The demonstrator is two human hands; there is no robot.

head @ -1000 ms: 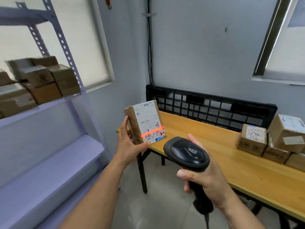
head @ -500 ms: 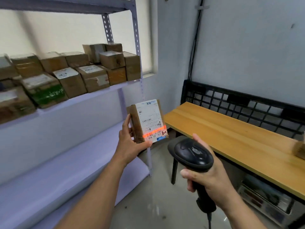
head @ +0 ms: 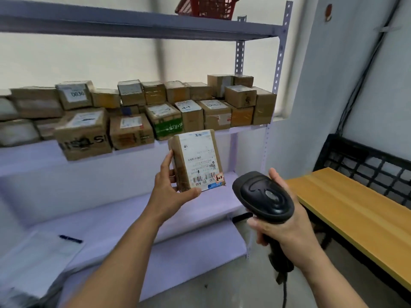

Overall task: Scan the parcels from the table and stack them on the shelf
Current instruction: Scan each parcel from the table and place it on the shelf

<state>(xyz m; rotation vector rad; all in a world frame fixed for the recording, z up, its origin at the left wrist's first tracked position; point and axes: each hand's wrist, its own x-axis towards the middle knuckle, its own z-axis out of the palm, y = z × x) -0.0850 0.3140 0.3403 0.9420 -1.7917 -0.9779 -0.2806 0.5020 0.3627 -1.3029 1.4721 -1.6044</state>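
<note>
The left grip [head: 171, 192] holds a small brown parcel [head: 178, 165] upright, with the thumb tucked under its lower edge and the fingers laid up its left side. The parcel's white label [head: 200, 156] faces the person, and the barcode sits at the bottom end, where the print reads upside down. The right grip [head: 280, 232] is curled tight round the handle of a black scanner [head: 264, 196]. The scanner's broad head sits just to the right of the parcel and a little lower, close to it but not touching, and a cable hangs from the foot of the handle. The parcel is in the air in front of the grey-lilac shelf [head: 33, 156], not resting on anything. Just behind and above it, the middle board is crowded with stacked parcels [head: 164, 116], brown cartons in two rough layers that run from the left edge of view to the right-hand post. One of them carries a label reading 0836. On the lower board [head: 133, 218], down to the left, lie a sheet of paper [head: 40, 252] and a blue pen [head: 70, 238]. A red basket [head: 206, 7] stands on the top board. Off to the right is the wooden desk [head: 355, 210], with a black plastic grid [head: 367, 165] leaning against the wall behind it.
</note>
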